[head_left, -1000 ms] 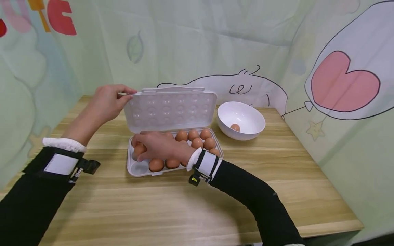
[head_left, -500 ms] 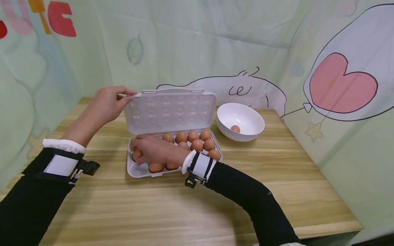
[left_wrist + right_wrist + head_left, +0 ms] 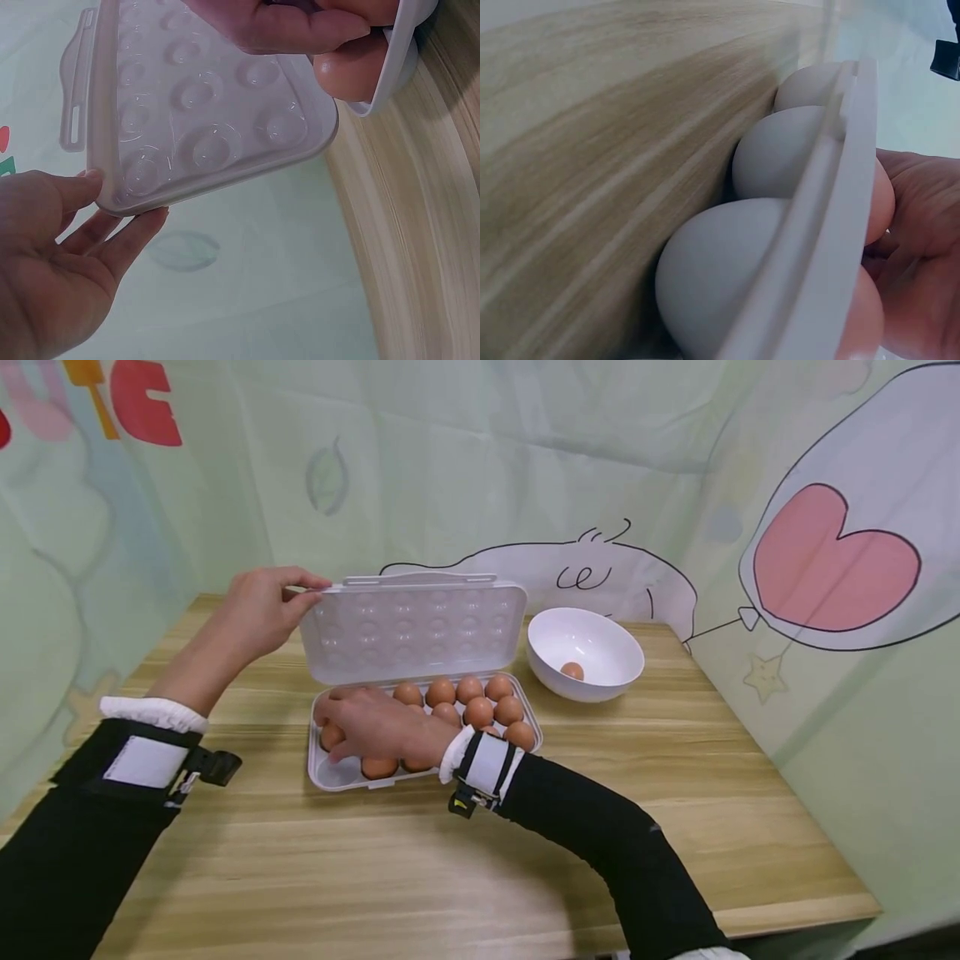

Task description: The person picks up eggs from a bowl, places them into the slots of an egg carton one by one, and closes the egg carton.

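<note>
My left hand [image 3: 258,610] pinches the left top corner of the raised clear lid [image 3: 416,631] between thumb and fingers. The lid stands open behind the white egg carton [image 3: 312,768], which holds several brown eggs. At the carton's left end my right hand [image 3: 371,722] curls its fingers and thumb round an egg [image 3: 331,737], low at a cup. The front left corner cup [image 3: 337,772] has no egg in it. My right hand and wrist hide some of the middle eggs. The left wrist view also shows the lid corner [image 3: 112,202] between thumb and fingers.
A white bowl [image 3: 607,660] stands behind and right of the carton, with one egg [image 3: 572,671] inside. Both rest on a wood-grain table [image 3: 420,868]. Printed cloth [image 3: 465,468] hangs behind the table and along its sides.
My right hand has moved slightly left and down, lowering the egg at the carton's left end. My left hand keeps its pinch on the lid, which has not moved.
</note>
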`<state>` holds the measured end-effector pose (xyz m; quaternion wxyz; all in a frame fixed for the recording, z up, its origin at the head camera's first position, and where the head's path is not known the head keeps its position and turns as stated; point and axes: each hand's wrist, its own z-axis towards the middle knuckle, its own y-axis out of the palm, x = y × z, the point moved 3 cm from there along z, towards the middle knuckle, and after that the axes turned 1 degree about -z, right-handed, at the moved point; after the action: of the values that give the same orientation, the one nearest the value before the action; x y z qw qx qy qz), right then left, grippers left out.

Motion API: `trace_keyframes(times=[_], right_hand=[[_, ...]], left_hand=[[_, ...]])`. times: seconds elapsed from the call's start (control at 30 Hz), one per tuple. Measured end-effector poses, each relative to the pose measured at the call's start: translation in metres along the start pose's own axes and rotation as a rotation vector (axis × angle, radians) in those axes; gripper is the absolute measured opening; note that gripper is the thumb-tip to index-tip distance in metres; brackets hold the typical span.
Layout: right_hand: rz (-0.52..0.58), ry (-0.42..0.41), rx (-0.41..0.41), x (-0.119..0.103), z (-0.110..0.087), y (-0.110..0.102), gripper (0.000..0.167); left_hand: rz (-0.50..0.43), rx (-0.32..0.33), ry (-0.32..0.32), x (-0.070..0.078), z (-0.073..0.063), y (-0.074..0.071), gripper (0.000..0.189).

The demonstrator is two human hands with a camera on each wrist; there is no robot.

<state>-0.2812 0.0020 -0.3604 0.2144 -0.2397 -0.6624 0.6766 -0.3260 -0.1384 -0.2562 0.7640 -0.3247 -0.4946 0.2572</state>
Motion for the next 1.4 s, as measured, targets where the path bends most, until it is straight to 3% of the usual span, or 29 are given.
trace_keyframes(times=[0.5,0.7,1.07,1.4], right_hand=[[-0.054,-0.015,0.061,-0.002,-0.006,-0.006,0.041],[0.013,0.001,0.174,0.011,-0.029,-0.025,0.029],[0.088,0.207,0.348,0.088,-0.117,-0.074,0.034],[0.094,0.507,0.292,0.169,-0.183,-0.086,0.043]], left_hand=[[-0.001,0.007,0.007,-0.001,0.001,0.000,0.030],[-0.007,0.035,0.032,-0.002,0.001,0.000,0.027],[-0.010,0.047,0.046,-0.004,0.004,0.001,0.027],[0.005,0.044,0.047,-0.005,0.003,0.001,0.028]])
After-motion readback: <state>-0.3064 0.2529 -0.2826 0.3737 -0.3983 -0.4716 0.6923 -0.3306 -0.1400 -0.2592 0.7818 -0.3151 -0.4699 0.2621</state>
